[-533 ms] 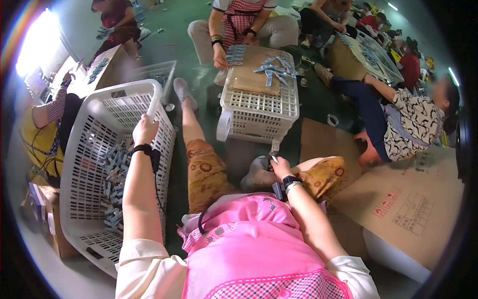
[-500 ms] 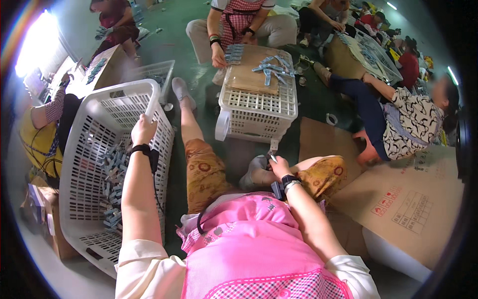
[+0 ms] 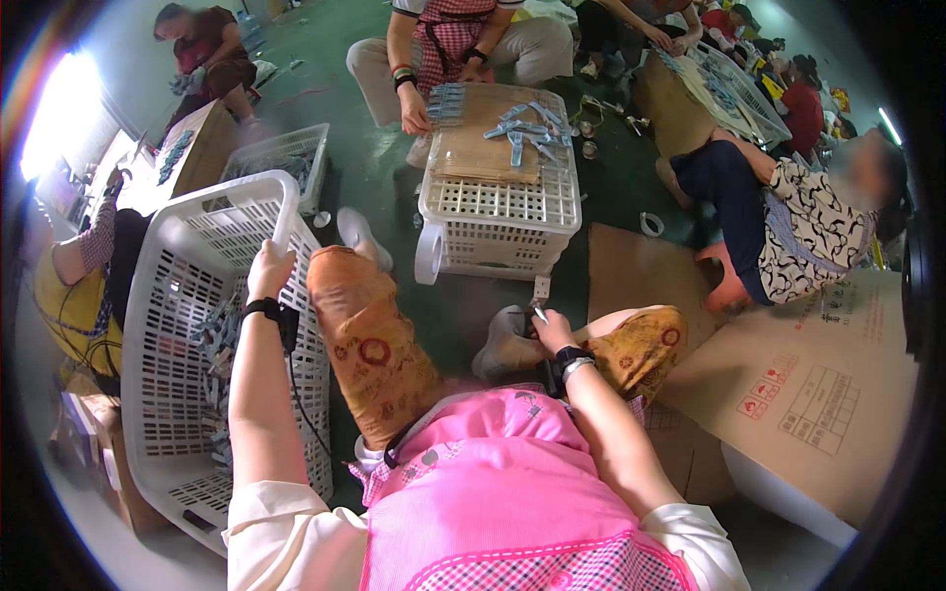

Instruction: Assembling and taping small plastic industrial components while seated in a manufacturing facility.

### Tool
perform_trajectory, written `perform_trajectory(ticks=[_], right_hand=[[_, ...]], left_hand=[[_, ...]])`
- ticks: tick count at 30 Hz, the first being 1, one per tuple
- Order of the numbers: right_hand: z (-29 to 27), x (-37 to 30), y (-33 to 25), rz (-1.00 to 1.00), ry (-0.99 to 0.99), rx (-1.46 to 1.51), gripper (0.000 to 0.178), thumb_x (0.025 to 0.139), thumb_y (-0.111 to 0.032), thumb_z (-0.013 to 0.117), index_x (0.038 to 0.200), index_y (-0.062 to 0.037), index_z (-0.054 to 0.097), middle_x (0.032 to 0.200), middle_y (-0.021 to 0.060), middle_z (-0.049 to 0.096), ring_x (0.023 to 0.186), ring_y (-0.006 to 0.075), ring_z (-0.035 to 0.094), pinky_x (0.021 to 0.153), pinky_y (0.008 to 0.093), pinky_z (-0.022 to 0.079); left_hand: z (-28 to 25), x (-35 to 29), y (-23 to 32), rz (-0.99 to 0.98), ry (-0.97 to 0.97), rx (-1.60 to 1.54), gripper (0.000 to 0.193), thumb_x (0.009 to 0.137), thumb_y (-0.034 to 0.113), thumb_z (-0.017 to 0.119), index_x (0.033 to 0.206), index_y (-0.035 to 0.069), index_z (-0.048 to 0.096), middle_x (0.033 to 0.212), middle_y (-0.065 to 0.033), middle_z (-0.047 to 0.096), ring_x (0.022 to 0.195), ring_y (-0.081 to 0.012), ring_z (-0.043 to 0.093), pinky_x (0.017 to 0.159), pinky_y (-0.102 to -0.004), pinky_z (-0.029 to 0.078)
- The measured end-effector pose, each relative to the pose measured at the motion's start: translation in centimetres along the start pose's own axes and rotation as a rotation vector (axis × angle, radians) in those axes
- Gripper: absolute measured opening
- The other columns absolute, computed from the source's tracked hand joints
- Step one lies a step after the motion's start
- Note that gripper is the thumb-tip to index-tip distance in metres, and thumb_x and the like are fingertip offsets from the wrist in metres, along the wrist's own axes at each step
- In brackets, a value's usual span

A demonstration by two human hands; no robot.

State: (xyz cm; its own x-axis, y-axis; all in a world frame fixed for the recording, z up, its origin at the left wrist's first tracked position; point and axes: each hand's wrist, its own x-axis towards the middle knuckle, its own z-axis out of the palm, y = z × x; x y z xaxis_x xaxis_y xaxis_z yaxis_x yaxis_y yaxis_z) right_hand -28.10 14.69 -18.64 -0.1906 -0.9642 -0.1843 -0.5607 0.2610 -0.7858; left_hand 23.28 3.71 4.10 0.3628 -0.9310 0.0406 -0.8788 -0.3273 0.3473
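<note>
My left hand (image 3: 269,268) is closed around the near-right rim of a big white slatted plastic basket (image 3: 163,325). A heap of small blue-grey clip-like pieces (image 3: 219,340) lies inside, partly hidden by my forearm. My right hand (image 3: 554,332) is low in front of my lap, fingers closed on a small shiny metal piece (image 3: 539,312) whose kind I cannot make out. Just beyond it, a small metal plate with holes (image 3: 541,287) shows by the corner of an upturned white crate (image 3: 493,212).
Cardboard (image 3: 483,148) with blue clips (image 3: 527,128) tops the crate, and a white tape roll (image 3: 430,251) hangs at its side. A co-worker's hand (image 3: 416,118) touches lined-up clips there. A large carton (image 3: 788,394) stands at right. Other people sit around.
My left leg, stretched out before, is now bent with its knee raised beside the basket. My left hand and the basket rim have shifted slightly left and nearer; my right hand is nearly still.
</note>
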Motion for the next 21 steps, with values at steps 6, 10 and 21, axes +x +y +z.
perform_trajectory(ticks=[6,10,21], right_hand=[[-0.3,-1.3,-2.7,0.042,-0.104,0.037,0.032,0.084,-0.030,0.058,0.089,0.0012,0.062,0.088,0.0258,0.064,0.089,0.0435,0.061,0.077,0.0483,0.047],[0.6,-0.2,0.3,0.009,-0.123,0.011,0.032,0.084,-0.030,0.058,0.088,0.0014,0.061,0.087,0.0261,0.064,0.086,0.0418,0.062,0.075,0.0480,0.048],[-10.5,-2.6,-22.2,-0.144,-0.184,0.659,0.030,0.096,-0.029,0.055,0.101,-0.0007,0.061,0.091,0.0071,0.067,0.077,0.0108,0.063,0.071,0.0261,0.051]], left_hand=[[0.8,1.1,-2.3,0.079,0.042,-0.070,0.048,0.080,0.036,0.063,0.109,-0.001,0.053,0.096,-0.0211,0.065,0.090,-0.0342,0.064,0.079,-0.0418,0.050],[0.3,0.4,0.8,0.065,0.000,-0.091,0.045,0.082,0.037,0.061,0.108,0.002,0.052,0.092,-0.0204,0.066,0.085,-0.0346,0.065,0.075,-0.0439,0.050],[0.5,3.2,0.3,0.196,0.062,0.088,0.075,0.086,0.033,0.059,0.144,0.003,0.024,0.134,-0.0291,0.042,0.118,-0.0457,0.048,0.098,-0.0455,0.041]])
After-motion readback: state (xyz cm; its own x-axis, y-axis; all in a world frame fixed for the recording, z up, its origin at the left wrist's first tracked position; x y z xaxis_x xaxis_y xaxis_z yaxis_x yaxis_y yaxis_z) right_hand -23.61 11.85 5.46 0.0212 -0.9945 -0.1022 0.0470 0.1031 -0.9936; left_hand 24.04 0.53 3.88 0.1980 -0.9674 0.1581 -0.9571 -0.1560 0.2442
